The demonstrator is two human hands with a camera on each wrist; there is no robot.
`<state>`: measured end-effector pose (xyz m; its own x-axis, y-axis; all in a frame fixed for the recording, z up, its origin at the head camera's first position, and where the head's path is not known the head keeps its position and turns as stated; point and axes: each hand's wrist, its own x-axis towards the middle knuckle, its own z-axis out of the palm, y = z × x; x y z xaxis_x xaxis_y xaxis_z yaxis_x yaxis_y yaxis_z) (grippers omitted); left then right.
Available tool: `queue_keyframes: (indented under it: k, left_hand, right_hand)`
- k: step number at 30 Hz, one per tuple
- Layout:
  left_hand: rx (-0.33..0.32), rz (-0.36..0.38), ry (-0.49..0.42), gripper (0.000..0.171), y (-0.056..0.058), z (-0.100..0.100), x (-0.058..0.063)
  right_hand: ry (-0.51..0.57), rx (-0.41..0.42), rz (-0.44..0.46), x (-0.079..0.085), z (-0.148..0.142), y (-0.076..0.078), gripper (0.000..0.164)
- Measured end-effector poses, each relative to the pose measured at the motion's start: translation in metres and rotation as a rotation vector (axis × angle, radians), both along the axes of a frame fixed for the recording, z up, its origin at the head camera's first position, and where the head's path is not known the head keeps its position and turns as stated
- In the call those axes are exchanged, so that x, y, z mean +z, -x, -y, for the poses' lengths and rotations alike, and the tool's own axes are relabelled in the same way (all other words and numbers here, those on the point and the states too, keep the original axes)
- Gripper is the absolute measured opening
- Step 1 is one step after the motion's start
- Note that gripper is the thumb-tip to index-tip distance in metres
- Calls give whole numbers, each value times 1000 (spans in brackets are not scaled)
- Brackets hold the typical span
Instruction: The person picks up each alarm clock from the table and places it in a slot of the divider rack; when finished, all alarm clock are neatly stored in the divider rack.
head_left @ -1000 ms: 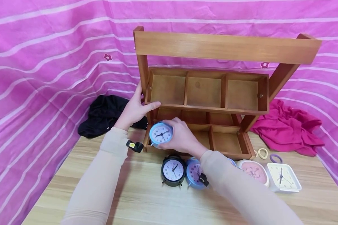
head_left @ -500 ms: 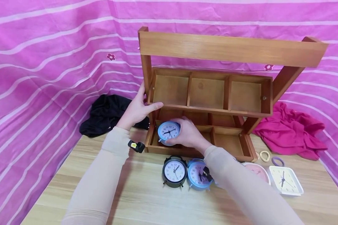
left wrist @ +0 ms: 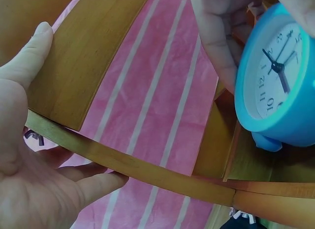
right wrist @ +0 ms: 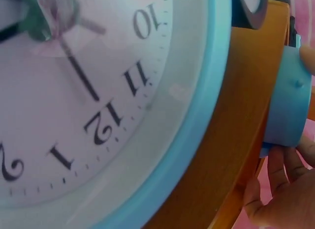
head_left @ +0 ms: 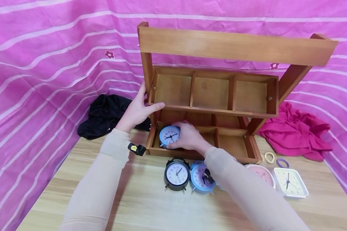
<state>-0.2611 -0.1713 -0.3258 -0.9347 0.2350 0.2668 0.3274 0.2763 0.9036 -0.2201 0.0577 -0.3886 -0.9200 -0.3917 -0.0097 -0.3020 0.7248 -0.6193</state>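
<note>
In the head view, my right hand [head_left: 188, 136] grips a blue round alarm clock [head_left: 165, 137] by its right side. The clock leans back, face up, within the lower tray's left compartment; whether it touches the floor of it is hidden. My left hand [head_left: 137, 110] holds the left side of the two-tier wooden shelf [head_left: 237, 46], thumb on the upper tray's front edge and fingers round the upright. The left wrist view shows this hold, with the blue clock [left wrist: 270, 76] at the right. A light-blue clock face [right wrist: 113, 101] fills much of the right wrist view.
A black alarm clock [head_left: 177, 173] and a blue one [head_left: 201, 178] stand before the shelf. A pink clock [head_left: 261, 173] and white square clock [head_left: 290, 182] sit further right, near hair ties [head_left: 282, 163]. Black cloth [head_left: 102, 115] and magenta cloth [head_left: 295, 131] flank the shelf.
My right hand has lowered the blue alarm clock into the left compartment, moving it slightly right relative to the shelf. The left hand keeps its place on the shelf.
</note>
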Motion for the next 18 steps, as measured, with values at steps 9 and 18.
queue_keyframes:
  k: [9, 18]
  left_hand:
    - [-10, -6, 1, 102, 0, 2, 2]
    - [-23, -9, -16, 102, -2, 2, 3]
  right_hand:
    - [-45, -56, 72, -5, 10, 2, 82]
    - [-58, -75, 111, -6, 14, 4, 84]
